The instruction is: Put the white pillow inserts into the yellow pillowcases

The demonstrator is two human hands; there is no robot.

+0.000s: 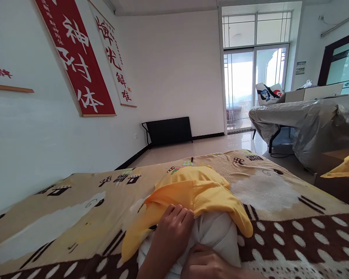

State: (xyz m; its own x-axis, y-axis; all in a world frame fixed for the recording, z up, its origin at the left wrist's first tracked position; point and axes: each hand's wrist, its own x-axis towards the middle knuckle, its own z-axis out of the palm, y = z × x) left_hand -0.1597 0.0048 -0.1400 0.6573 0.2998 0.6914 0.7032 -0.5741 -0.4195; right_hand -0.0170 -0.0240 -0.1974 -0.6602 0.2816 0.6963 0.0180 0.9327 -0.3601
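Note:
A yellow pillowcase (203, 193) lies partly over a white pillow (215, 228) on the bed, its two loose corners spread to either side. My left hand (176, 226) has its fingers closed on the near edge of the pillowcase, around the middle. Just below and to the right, my right hand (205, 261) is closed on the white pillow, with its fingertips hidden. The pillow's far part is covered by the yellow cloth, and its near end runs down between my forearms.
A beige and brown patterned blanket (84, 193) covers the bed. Another yellow cloth (344, 166) is at the right edge. Beyond stand a plastic-covered table (305, 112) with a box (322, 92), a black folded frame (170, 131) by the wall, and glass doors (238, 85).

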